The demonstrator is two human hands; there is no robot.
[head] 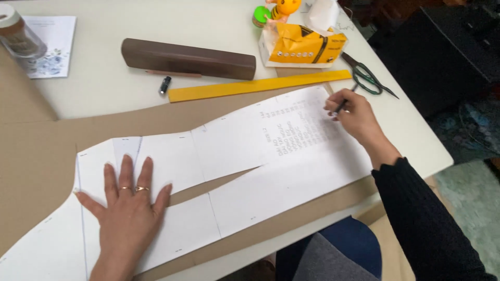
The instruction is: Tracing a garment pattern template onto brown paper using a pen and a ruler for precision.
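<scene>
The right hand is closed around a thin dark pencil, its tip down on the far upper corner of the white paper pattern, just beside the block of printed text; the left hand lies flat with fingers spread wide, holding nothing, pressing the pattern's near end down; two rings show on its fingers. The step in hand looks like tracing or marking the pattern's outline at that far edge, with the left hand acting as a weight; the next stroke would seem to call for steady pressure from the flat hand, since the taped sheets could slip on the brown card under them. The pattern's long axis runs diagonally, from the lower left near the person up toward the upper right; its wide end sits under the left hand, its narrower end under the pencil, and a long slit opens along its middle. The pencil tilts up and to the right, its point aimed down-left at the paper. Beyond the pencil lies a yellow ruler, nearly parallel to the pattern's upper edge; green-handled scissors rest just past its right end; a dark brown wooden block and a yellow tissue pack sit farther back on the white table.
</scene>
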